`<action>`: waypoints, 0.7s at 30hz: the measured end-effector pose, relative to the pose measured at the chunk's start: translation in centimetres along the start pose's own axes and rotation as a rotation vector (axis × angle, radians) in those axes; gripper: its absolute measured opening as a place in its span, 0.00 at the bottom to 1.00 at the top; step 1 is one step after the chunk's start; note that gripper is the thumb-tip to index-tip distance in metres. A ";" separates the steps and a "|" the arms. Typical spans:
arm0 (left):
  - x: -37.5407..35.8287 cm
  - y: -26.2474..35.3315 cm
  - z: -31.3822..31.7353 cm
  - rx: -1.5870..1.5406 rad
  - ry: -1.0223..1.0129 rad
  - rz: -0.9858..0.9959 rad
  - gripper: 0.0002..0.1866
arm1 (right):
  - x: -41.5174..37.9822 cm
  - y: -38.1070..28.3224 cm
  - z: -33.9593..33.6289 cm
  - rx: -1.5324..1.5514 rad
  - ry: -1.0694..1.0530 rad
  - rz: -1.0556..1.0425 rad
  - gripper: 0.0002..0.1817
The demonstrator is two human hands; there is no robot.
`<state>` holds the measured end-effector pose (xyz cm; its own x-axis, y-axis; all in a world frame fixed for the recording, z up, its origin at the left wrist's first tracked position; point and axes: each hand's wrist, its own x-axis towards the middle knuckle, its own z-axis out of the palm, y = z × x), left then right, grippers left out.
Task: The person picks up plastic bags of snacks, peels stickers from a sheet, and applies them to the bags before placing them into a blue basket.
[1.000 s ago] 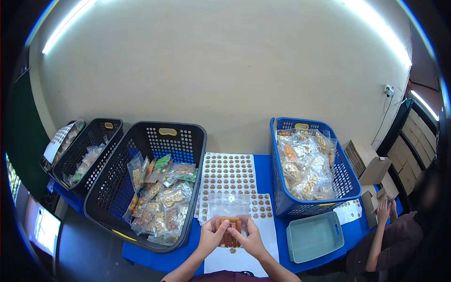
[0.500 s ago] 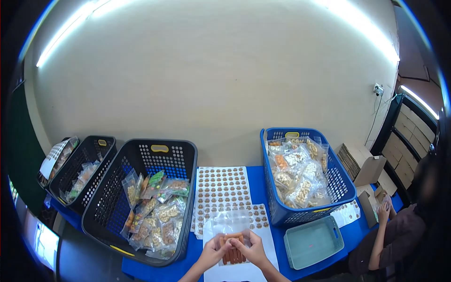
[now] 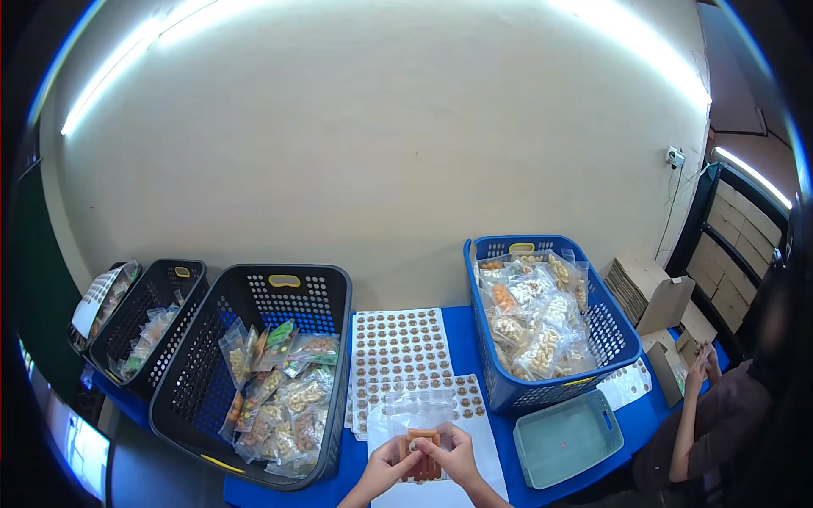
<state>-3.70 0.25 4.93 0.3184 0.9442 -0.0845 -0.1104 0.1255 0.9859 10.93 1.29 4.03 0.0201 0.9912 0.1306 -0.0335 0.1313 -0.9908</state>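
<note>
My left hand (image 3: 388, 466) and my right hand (image 3: 456, 454) grip a clear plastic packet (image 3: 419, 406) from both sides. Brown-orange sticks fill its lower part, and its upper end is flat and see-through. Both thumbs meet on the front of the packet, close to a small round mark (image 3: 415, 444) whose details I cannot make out. Beneath the packet lies a white sheet (image 3: 483, 449). Just beyond it are sheets of round brown stickers (image 3: 398, 347) in rows.
A black basket (image 3: 339, 292) of nut packets stands left, with smaller black baskets (image 3: 190, 269) beyond. To the right are a blue basket (image 3: 500, 385) of packets and a grey-green tray (image 3: 563, 440). At far right, a co-worker's hands (image 3: 701, 364) are near a cardboard box (image 3: 673, 364).
My hands and the packet have shifted slightly right and down in view, and the thumbs sit closer together on its front. The co-worker's hands have risen a little.
</note>
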 end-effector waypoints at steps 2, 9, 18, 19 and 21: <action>-0.1 0.1 0.3 0.038 0.000 0.022 0.09 | 0.3 0.0 -0.1 -0.047 0.015 -0.054 0.12; -1.2 0.3 0.9 0.106 0.014 0.090 0.10 | -0.5 -1.5 0.2 -0.022 0.047 -0.101 0.09; -2.2 -1.2 2.2 -0.077 0.166 0.252 0.13 | -3.2 -0.9 0.3 -0.001 0.012 -0.063 0.12; -2.0 -1.4 2.3 -0.045 0.194 0.282 0.13 | -3.5 -1.0 0.3 -0.045 -0.003 -0.083 0.12; -2.1 -1.5 2.9 0.000 0.196 0.263 0.14 | -4.0 -1.3 -0.2 -0.111 0.018 -0.092 0.13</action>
<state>-1.49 -2.82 4.05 0.0921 0.9849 0.1466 -0.1648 -0.1301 0.9777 11.10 -2.82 4.81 0.0357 0.9746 0.2212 0.0802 0.2178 -0.9727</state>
